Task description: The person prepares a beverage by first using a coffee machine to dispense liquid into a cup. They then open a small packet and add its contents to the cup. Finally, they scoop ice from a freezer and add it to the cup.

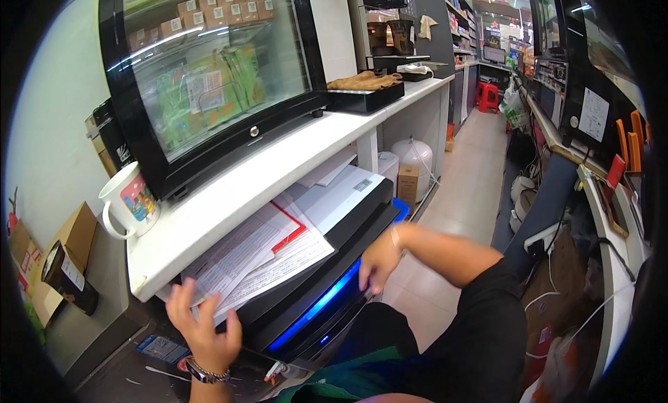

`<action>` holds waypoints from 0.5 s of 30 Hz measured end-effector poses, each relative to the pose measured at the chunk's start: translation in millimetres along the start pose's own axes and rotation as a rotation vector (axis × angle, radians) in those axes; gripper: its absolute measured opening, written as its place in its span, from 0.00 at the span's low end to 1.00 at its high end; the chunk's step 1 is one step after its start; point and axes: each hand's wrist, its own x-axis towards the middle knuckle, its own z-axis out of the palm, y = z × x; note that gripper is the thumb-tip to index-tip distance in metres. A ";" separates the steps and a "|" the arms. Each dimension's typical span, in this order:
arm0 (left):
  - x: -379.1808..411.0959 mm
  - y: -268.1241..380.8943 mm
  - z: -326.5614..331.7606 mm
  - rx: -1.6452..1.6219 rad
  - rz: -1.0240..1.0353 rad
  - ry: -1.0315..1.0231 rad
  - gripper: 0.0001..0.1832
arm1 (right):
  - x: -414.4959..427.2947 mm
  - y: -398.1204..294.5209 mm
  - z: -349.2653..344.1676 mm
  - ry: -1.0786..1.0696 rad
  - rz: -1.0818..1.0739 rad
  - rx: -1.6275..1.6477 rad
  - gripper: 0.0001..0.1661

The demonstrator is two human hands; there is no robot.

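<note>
My left hand [203, 319] is spread over the left front corner of a pile of printed paper sheets [245, 246]. Its fingers are apart and hold nothing; whether they touch the sheets I cannot tell. The papers lie on a black appliance [292, 283] under the white counter, with a red-edged sheet [292, 231] among them. A strip of blue light [318, 304] glows along the appliance's front. Close to the right end of that strip, my right hand [381, 259] hangs with loosely bent fingers and nothing visible in them. Contact there is unclear because of blur.
A white mug [130, 202] stands at the near end of the white counter [261, 163], beside a glass-fronted cabinet [209, 90]. A dark cup [70, 278] sits on a grey surface at left. The aisle floor [449, 194] runs ahead to a red stool [487, 97]. Cables hang at right.
</note>
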 end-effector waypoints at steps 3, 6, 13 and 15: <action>22.5 8.3 12.8 0.169 -0.064 0.025 0.21 | -123.3 4.8 -61.6 0.484 -0.285 0.407 0.24; 17.1 -4.7 21.9 0.219 0.151 0.260 0.22 | -214.8 60.1 -142.3 1.393 -0.691 0.535 0.16; 79.0 14.4 21.8 0.543 -0.134 -0.112 0.32 | -330.5 173.0 -279.7 2.521 0.536 0.188 0.61; 75.4 13.3 17.0 0.550 -0.138 -0.156 0.35 | -329.9 180.5 -307.5 2.447 0.564 0.222 0.70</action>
